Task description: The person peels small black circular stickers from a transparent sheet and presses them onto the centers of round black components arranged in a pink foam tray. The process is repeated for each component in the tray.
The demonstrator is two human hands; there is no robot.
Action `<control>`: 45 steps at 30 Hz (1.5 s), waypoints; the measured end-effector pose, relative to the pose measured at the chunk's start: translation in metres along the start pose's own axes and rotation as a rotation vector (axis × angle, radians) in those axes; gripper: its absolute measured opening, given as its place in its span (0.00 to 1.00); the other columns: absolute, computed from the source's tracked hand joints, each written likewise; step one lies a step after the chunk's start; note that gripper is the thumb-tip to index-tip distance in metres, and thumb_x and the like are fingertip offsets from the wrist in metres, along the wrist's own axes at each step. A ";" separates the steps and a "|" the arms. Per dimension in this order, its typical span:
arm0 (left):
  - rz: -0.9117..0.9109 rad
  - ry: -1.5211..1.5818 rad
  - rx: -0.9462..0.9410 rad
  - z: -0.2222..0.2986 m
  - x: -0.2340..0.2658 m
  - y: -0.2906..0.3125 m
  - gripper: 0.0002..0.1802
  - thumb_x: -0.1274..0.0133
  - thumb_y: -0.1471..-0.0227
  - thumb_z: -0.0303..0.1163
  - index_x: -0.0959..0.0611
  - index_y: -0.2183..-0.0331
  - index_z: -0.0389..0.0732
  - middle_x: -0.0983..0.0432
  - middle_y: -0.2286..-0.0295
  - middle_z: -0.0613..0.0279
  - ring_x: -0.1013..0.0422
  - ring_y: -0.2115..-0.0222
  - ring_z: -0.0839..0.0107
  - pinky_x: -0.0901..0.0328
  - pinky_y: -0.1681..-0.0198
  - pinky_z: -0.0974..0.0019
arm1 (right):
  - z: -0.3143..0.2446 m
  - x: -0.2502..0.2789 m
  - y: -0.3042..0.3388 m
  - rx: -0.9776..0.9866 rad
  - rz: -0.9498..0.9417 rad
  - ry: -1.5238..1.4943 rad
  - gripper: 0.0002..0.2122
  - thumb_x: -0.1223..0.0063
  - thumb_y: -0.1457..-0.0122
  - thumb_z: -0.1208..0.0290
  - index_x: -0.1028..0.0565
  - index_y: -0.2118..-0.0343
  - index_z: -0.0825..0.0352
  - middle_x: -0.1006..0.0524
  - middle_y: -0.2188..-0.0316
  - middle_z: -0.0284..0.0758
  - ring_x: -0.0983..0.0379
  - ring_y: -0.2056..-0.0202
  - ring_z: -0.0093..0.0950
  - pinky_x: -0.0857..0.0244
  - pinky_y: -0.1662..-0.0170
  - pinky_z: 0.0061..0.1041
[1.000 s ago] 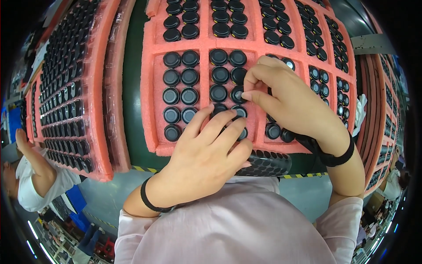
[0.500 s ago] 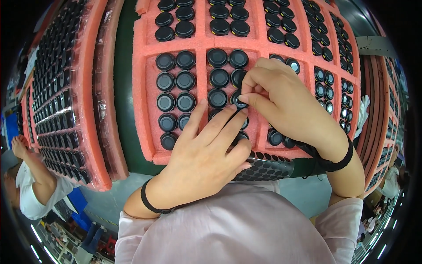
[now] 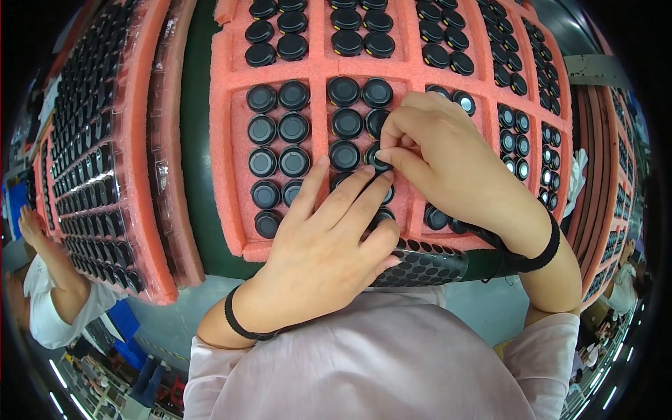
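Both my hands are over a pink foam tray whose compartments hold rows of round black caps. My left hand lies palm down with fingers spread, its fingertips resting among the caps in the second compartment of the near row. From the right, my right hand bends its fingers into a pinch at the rim of one cap. What lies between that thumb and finger is too small to make out. Below my left hand, at the tray's near edge, is a clear sheet of black discs.
To the left stand pink foam trays with black parts under clear plastic. A stack of foam trays is on the right, beside a white cloth. Another person's arm shows at the far left. Green table surface borders my tray.
My hands keep almost the same pose over the same cap. The other person's hand at the far left has risen slightly.
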State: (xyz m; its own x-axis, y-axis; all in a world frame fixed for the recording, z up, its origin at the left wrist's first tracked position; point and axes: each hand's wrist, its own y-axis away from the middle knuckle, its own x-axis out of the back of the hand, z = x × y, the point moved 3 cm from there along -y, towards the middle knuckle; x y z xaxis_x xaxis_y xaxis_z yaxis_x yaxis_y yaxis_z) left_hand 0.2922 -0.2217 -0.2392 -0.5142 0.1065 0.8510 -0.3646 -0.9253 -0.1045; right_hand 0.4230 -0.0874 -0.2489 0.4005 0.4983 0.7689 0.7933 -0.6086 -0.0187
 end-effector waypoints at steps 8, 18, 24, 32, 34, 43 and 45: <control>-0.004 0.010 0.003 0.000 0.002 -0.001 0.23 0.30 0.63 0.42 0.22 0.65 0.45 0.27 0.46 0.54 0.33 0.41 0.54 0.47 0.35 0.36 | -0.002 -0.001 -0.001 -0.006 0.024 0.024 0.06 0.39 0.45 0.78 0.27 0.72 0.69 0.28 0.73 0.38 0.29 0.68 0.37 0.36 0.60 0.36; 0.018 0.037 -0.030 0.005 0.012 0.001 0.22 0.31 0.60 0.42 0.22 0.65 0.43 0.26 0.48 0.51 0.31 0.44 0.51 0.43 0.38 0.37 | -0.014 0.029 0.013 -0.075 0.062 -0.065 0.06 0.40 0.43 0.79 0.27 0.66 0.70 0.27 0.69 0.37 0.28 0.67 0.34 0.33 0.63 0.33; 0.101 0.154 -0.099 0.009 0.021 0.003 0.20 0.34 0.54 0.42 0.21 0.64 0.39 0.22 0.58 0.52 0.26 0.57 0.52 0.34 0.46 0.41 | -0.039 0.055 0.074 -0.055 -0.153 -0.283 0.12 0.33 0.47 0.74 0.24 0.62 0.69 0.25 0.65 0.36 0.26 0.65 0.36 0.32 0.61 0.35; 0.003 0.293 -0.150 0.026 0.014 -0.008 0.20 0.32 0.53 0.42 0.18 0.63 0.39 0.24 0.71 0.58 0.28 0.69 0.58 0.32 0.51 0.47 | -0.038 0.043 0.134 -0.102 -0.042 -0.210 0.21 0.26 0.57 0.73 0.22 0.59 0.68 0.21 0.64 0.37 0.25 0.62 0.38 0.32 0.59 0.35; 0.004 0.290 -0.151 0.031 0.013 -0.014 0.21 0.31 0.54 0.42 0.18 0.63 0.39 0.25 0.71 0.58 0.28 0.70 0.58 0.32 0.51 0.48 | -0.036 0.042 0.140 -0.124 0.029 -0.206 0.20 0.26 0.58 0.74 0.22 0.60 0.68 0.21 0.66 0.37 0.25 0.63 0.39 0.32 0.58 0.36; 0.054 0.186 -0.174 0.041 0.005 -0.024 0.22 0.30 0.62 0.35 0.19 0.64 0.38 0.26 0.71 0.60 0.29 0.68 0.59 0.32 0.53 0.51 | -0.034 0.045 0.131 -0.069 0.191 -0.232 0.18 0.28 0.57 0.76 0.22 0.62 0.68 0.23 0.65 0.37 0.27 0.63 0.38 0.34 0.59 0.35; 0.058 0.173 -0.178 0.042 0.003 -0.025 0.22 0.30 0.63 0.34 0.19 0.64 0.38 0.26 0.70 0.60 0.29 0.67 0.58 0.32 0.53 0.51 | -0.035 0.041 0.128 -0.033 0.207 -0.263 0.17 0.28 0.57 0.77 0.22 0.63 0.67 0.24 0.66 0.37 0.28 0.64 0.37 0.35 0.60 0.34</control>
State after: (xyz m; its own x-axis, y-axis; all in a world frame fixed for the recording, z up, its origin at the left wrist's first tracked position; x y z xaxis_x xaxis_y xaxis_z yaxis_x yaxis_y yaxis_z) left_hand 0.3325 -0.2136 -0.2125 -0.6577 0.1300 0.7420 -0.4535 -0.8548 -0.2522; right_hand 0.5247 -0.1661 -0.1970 0.6597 0.5014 0.5598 0.6689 -0.7313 -0.1332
